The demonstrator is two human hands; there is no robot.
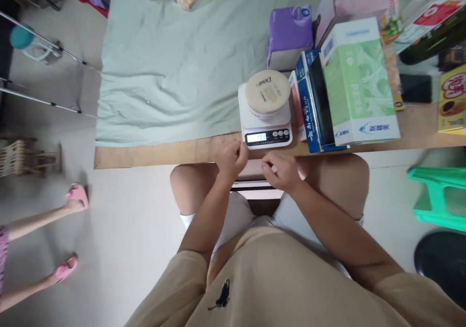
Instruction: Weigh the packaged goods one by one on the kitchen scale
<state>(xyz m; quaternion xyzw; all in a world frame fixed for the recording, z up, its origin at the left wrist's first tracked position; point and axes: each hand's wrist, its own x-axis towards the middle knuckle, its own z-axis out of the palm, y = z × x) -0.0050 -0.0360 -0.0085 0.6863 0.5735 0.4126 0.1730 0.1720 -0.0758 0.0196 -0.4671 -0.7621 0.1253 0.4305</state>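
A round beige Dove jar (267, 92) rests on a white kitchen scale (266, 124) near the table's front edge; the scale's display is lit. My left hand (232, 156) hovers just below the scale's front, fingers curled, nothing visibly in it. My right hand (282, 169) is beside it, also curled, close to the table edge (153, 154) and above my knees. Neither hand touches the jar.
Right of the scale stand a blue box (307, 113), a green-white box (355, 81) and a purple pack (289, 33). A pale green cloth (171, 60) covers the table. A green stool (439, 196) is at right; another person's legs in pink slippers (74, 196) at left.
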